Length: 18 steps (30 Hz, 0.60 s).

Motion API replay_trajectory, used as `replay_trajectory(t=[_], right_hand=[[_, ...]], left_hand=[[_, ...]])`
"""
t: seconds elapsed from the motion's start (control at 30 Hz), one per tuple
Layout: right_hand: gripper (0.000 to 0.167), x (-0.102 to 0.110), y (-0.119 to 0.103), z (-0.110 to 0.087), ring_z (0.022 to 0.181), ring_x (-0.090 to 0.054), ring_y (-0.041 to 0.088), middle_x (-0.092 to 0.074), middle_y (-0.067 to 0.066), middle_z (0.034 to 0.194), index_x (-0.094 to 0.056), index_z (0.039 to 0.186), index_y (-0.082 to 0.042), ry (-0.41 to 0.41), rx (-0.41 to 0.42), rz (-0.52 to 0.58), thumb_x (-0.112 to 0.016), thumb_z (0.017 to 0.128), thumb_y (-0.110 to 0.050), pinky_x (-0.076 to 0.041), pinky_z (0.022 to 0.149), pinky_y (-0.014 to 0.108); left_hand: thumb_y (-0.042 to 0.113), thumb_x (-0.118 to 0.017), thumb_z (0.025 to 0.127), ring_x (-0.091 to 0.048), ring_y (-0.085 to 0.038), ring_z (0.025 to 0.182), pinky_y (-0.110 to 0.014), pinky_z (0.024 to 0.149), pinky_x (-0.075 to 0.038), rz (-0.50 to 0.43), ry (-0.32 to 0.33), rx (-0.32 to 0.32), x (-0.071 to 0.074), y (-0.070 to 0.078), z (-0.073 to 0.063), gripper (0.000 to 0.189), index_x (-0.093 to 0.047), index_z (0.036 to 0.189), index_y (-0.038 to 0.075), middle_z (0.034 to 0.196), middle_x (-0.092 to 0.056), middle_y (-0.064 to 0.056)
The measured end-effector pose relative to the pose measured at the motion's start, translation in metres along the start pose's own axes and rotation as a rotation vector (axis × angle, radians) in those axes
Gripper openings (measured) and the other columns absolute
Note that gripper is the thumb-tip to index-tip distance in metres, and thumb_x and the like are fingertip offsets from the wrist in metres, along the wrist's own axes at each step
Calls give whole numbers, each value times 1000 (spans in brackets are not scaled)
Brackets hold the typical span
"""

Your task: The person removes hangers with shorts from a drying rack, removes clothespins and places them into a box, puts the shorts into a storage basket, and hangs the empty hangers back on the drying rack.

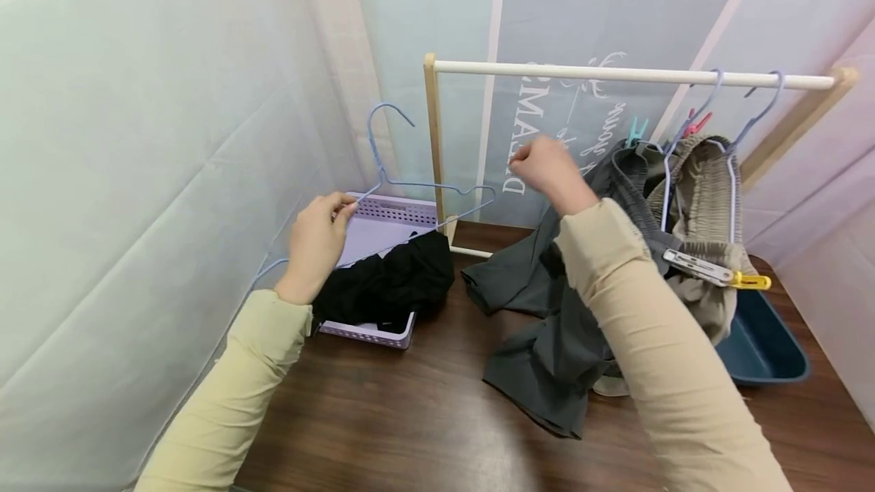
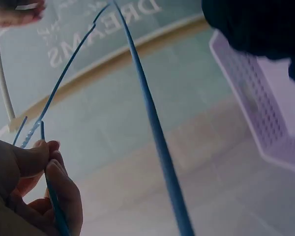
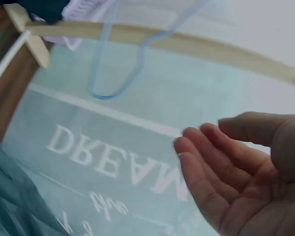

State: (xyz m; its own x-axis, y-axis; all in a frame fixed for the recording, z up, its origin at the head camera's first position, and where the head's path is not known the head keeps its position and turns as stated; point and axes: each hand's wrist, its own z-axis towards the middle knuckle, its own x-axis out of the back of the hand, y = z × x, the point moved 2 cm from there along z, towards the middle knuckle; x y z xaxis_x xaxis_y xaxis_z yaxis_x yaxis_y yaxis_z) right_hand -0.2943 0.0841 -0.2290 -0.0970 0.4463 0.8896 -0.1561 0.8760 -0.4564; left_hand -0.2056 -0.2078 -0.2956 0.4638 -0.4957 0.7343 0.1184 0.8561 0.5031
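My left hand (image 1: 316,245) pinches a blue clothes hanger (image 1: 437,186) by one sloping arm, close to the twisted neck. The hanger's hook points up, and no garment hangs on it. In the left wrist view the thumb and fingers (image 2: 64,184) close round its thin wire. My right hand (image 1: 547,169) is raised in front of the rack, to the right of the hanger's far end. Its palm is bare in the right wrist view, with loosely bent fingers (image 3: 206,182). Below the hanger, a black garment (image 1: 390,279) lies bunched over a lilac basket (image 1: 365,335).
A rack with a white rail (image 1: 547,69) stands at the back. From its right end hang dark grey trousers (image 1: 540,370) and a khaki garment (image 1: 704,181) on blue hangers, with clothes pegs (image 1: 637,130) on them. Below sits a dark blue tub (image 1: 769,348). A fabric wall (image 1: 137,173) borders the left.
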Motion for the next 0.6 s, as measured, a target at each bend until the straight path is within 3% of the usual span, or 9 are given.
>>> replay_trajectory(t=[0.03,0.13,0.2,0.3,0.4,0.5,0.6], right_hand=[[38,9,2,-1,100,-56,30,-61,21,127,-64,121,0,24,0,20,-43,91,-15,-45,86,41],[41,36,12,-3,101,-55,29,-60,21,127,-61,125,-1,99,-37,91,-44,92,-18,-45,84,39],[40,54,20,-5,89,-56,21,-67,15,112,-62,124,-3,178,-69,141,-47,91,-19,-44,75,31],[37,80,34,-9,74,-50,6,-66,-9,80,-64,123,-10,273,-144,249,-50,92,-22,-39,64,21],[24,103,48,-14,67,-50,-3,-54,-24,62,-71,106,-18,360,-209,483,-52,92,-15,-40,59,13],[31,121,61,-21,66,-55,-2,-59,-18,64,-70,83,-22,467,-229,760,-48,90,-2,-44,59,8],[37,136,74,-30,65,-58,0,-63,-11,69,-67,73,-20,621,-224,1002,-44,89,5,-46,58,8]], left_hand=[[21,-59,95,-61,-32,80,-45,66,-44,-17,-15,0,-3,2,-1,20,-70,105,7,92,-66,-16],[21,-60,94,-61,-30,80,-42,66,-44,-64,-55,-3,-10,10,-3,20,-71,103,7,92,-67,-15],[20,-60,94,-61,-29,81,-40,67,-45,-96,-75,-13,-15,15,-5,20,-71,104,7,95,-68,-14],[20,-59,95,-62,-29,84,-39,70,-47,-157,-100,-5,-21,21,-6,22,-70,106,6,99,-69,-14],[21,-58,96,-62,-29,87,-38,75,-48,-230,-114,32,-26,24,-7,23,-69,108,5,102,-68,-14],[21,-58,95,-63,-29,87,-36,76,-48,-308,-121,85,-31,27,-9,23,-69,108,5,104,-69,-15],[20,-59,95,-63,-28,84,-30,72,-47,-389,-124,124,-39,29,-13,24,-69,109,4,103,-70,-17]])
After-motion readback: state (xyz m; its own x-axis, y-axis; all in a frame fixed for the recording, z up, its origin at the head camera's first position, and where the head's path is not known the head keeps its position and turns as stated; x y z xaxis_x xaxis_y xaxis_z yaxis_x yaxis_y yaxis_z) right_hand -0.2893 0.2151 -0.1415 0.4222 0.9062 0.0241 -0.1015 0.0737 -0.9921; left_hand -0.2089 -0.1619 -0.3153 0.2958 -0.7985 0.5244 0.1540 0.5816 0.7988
